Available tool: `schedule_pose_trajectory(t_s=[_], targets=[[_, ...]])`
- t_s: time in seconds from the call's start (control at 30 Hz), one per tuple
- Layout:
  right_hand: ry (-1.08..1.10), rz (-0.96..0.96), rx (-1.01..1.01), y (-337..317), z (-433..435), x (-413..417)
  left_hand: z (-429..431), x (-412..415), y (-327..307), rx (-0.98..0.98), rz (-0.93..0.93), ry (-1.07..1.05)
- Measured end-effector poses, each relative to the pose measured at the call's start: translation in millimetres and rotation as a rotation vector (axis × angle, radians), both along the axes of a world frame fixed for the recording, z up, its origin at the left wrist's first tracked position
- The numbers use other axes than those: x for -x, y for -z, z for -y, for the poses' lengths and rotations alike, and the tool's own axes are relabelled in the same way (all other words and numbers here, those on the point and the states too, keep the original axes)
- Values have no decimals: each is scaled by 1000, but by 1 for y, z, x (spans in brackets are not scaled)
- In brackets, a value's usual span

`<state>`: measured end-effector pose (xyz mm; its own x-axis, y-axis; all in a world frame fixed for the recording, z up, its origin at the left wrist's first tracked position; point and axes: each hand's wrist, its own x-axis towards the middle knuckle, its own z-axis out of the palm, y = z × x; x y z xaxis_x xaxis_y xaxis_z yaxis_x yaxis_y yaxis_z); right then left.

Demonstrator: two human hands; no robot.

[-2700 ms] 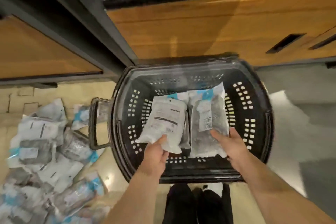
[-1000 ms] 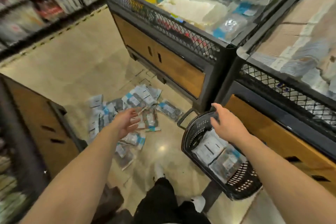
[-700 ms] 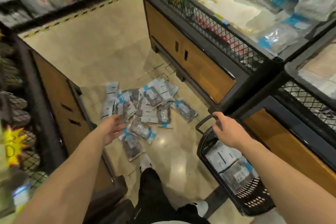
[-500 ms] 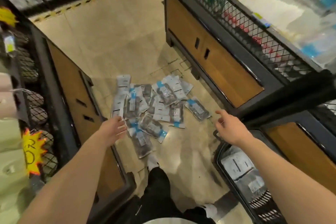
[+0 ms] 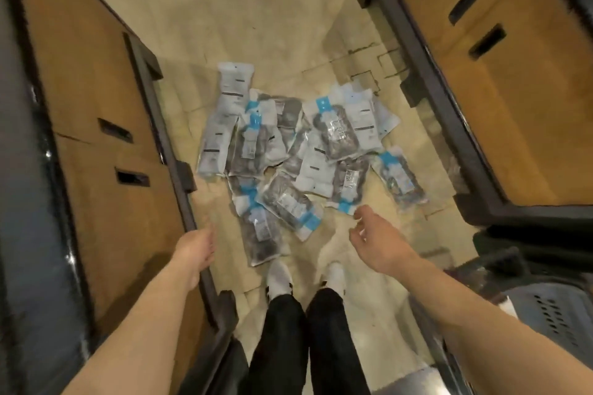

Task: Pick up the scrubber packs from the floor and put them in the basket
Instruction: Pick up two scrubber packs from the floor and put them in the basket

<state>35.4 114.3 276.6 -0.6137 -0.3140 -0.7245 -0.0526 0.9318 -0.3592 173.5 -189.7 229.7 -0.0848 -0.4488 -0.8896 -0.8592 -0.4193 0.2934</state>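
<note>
Several scrubber packs (image 5: pixel 290 202), clear bags with grey pads and blue bands, lie in a heap on the beige floor straight ahead of my feet. My left hand (image 5: pixel 195 250) hangs empty over the floor at the heap's near left, beside the left cabinet's base. My right hand (image 5: pixel 377 239) hovers with loosely curled fingers, empty, just past the nearest packs on the right. The black basket (image 5: pixel 552 311) shows only partly at the lower right edge, blurred; its contents are hidden.
Wooden display cabinets with dark frames flank the aisle, one on the left (image 5: pixel 106 138) and one on the right (image 5: pixel 513 90). My white shoes (image 5: pixel 279 276) stand just short of the heap. Open floor stretches beyond the packs.
My view has swung from the basket down to the heap. My right hand left the basket rim and both hands have dropped toward the packs, empty.
</note>
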Motion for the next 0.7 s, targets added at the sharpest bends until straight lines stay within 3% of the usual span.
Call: schedule_pose_trajectory(t_s=[0.17, 0.4, 0.57, 0.7], targets=[[-68, 59, -44, 165, 26, -5, -17, -44, 161, 94, 126, -14], [-80, 98, -53, 357, 66, -9, -38, -50, 334, 155, 183, 112], [-22, 19, 2, 442, 85, 5, -34, -35, 414, 164, 185, 84], [96, 20, -4, 480, 102, 20, -34, -35, 441, 128, 189, 118]])
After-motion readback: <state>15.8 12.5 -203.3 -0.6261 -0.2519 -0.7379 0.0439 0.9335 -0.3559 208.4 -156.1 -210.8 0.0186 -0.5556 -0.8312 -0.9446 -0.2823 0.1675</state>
